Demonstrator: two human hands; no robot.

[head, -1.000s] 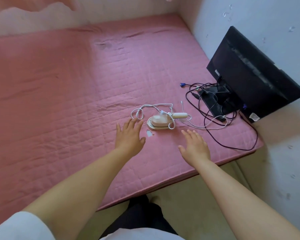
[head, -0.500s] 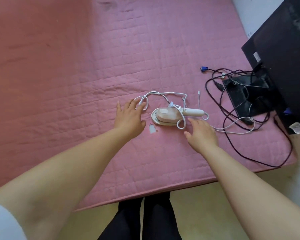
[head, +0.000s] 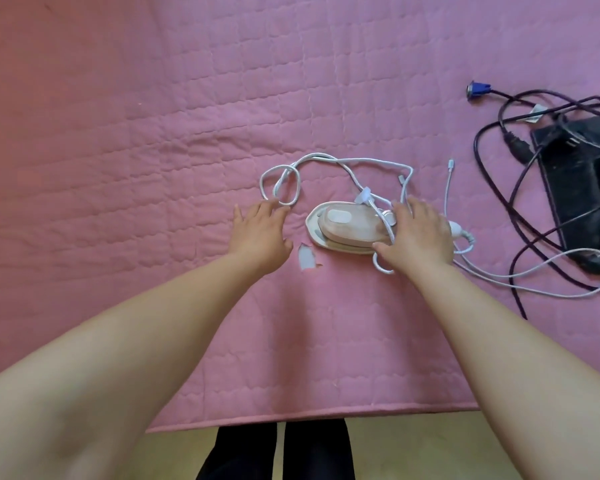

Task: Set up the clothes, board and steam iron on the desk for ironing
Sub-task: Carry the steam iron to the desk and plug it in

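A small pink and white steam iron (head: 347, 225) lies flat on a pink quilted mattress (head: 153, 133). Its white cord (head: 326, 159) loops away behind it and to the left. My right hand (head: 420, 233) lies over the iron's handle end with the fingers spread, the thumb beside the base, hiding the handle. My left hand (head: 260, 230) rests flat on the mattress left of the iron, its fingertips touching a loop of the cord. No clothes or ironing board are in view.
Tangled black cables (head: 499, 168) with a blue plug (head: 477, 89) and a black monitor base (head: 582, 174) lie at the right. A thin white cable (head: 447, 188) runs there too. A small tear (head: 305, 256) marks the cover. The mattress edge meets yellow floor (head: 430, 445).
The view has come closer and tilted down. My right hand moved forward onto the iron's handle. My left hand advanced to the cord loop.
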